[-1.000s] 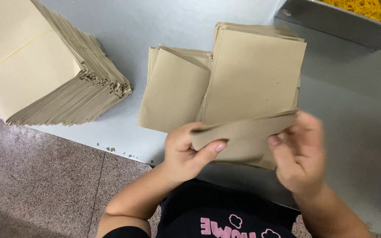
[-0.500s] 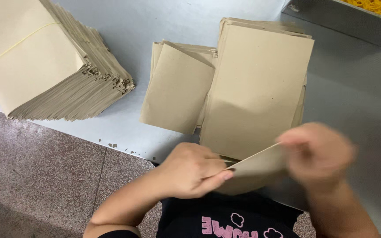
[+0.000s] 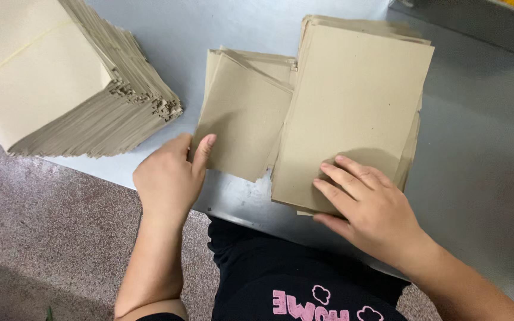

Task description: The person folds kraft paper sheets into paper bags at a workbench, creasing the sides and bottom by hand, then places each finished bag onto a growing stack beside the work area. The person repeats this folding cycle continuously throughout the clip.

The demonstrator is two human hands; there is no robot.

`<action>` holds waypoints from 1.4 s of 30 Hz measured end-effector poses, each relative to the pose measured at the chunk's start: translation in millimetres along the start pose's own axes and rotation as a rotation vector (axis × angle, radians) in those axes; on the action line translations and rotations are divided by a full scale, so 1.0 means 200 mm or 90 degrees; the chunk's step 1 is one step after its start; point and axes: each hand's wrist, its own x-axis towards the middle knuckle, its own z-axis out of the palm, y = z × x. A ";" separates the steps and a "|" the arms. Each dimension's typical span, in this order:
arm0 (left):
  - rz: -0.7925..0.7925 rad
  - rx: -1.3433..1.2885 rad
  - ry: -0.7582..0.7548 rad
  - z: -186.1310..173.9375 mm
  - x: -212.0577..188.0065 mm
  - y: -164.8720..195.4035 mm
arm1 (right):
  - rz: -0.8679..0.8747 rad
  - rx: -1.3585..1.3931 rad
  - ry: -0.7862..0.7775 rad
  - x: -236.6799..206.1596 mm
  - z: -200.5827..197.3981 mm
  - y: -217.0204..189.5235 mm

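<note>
Left hand (image 3: 171, 178) open, fingertips touched the small stack of folded brown paper sheets (image 3: 242, 113), right hand (image 3: 370, 205) lay flat, fingers spread, on the taller stack (image 3: 358, 89) just beside it, grey table (image 3: 483, 154), large pile (image 3: 60, 77) at far left

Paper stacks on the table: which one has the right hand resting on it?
The flat stack on the right; the right hand presses its near edge.
</note>
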 end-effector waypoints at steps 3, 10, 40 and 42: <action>-0.030 -0.009 0.078 0.03 0.00 0.01 | 0.023 0.016 -0.022 -0.03 0.03 0.00; 0.162 -0.133 0.042 0.09 0.04 0.09 | 0.031 0.051 -0.034 -0.05 0.03 0.05; 0.615 -0.236 -0.111 0.13 -0.11 0.29 | 0.048 -0.016 -0.006 -0.02 0.02 -0.04; 0.629 -0.219 -0.099 0.15 -0.11 0.29 | 0.049 -0.008 -0.022 -0.02 0.01 -0.02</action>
